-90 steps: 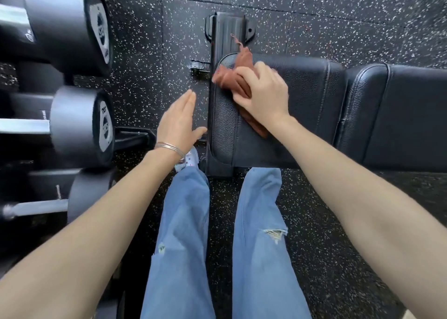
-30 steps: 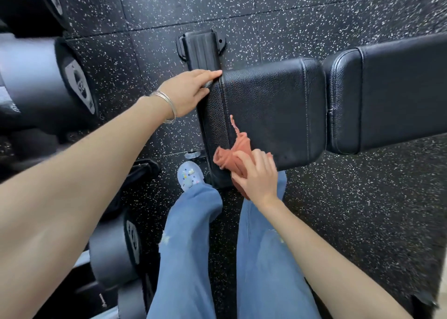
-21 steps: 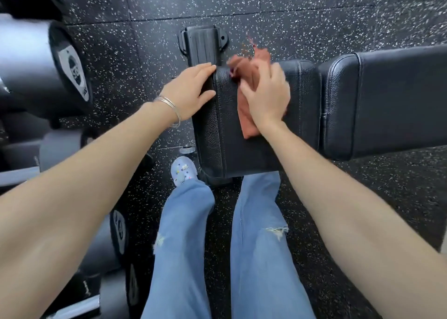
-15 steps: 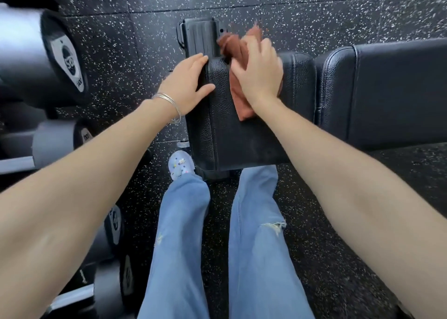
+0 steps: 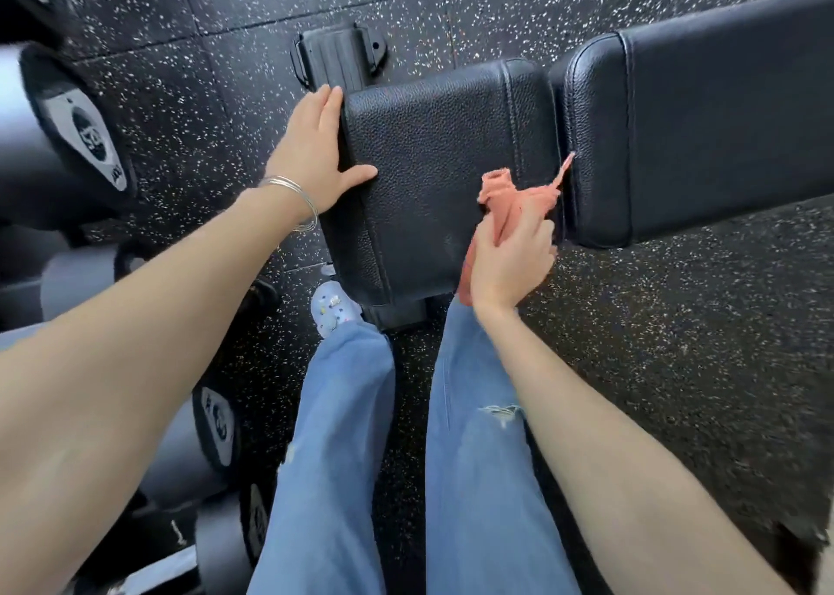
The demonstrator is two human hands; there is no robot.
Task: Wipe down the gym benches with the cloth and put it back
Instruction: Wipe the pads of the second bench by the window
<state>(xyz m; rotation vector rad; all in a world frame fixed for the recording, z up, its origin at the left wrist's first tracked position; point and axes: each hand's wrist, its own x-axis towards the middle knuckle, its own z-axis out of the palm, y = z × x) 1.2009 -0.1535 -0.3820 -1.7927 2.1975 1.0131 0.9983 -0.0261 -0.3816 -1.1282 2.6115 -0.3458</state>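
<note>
A black padded gym bench lies across the view: its seat pad (image 5: 444,161) in the middle and its longer back pad (image 5: 722,111) to the right. My right hand (image 5: 512,260) grips a crumpled orange-brown cloth (image 5: 512,201) at the seat pad's near right corner, beside the gap between the two pads. A frayed corner of the cloth sticks up toward the back pad. My left hand (image 5: 316,147) rests flat against the seat pad's left edge, thumb on top of the pad.
Black dumbbells (image 5: 81,129) on a rack crowd the left side, with more (image 5: 216,418) low at the left. The bench's black foot (image 5: 338,55) juts out beyond the seat. Speckled rubber floor (image 5: 677,346) lies all round. My legs in blue jeans stand against the bench.
My right hand has swept the cloth from the far left part of the seat pad down to its near right corner. My left hand stays on the pad's left edge.
</note>
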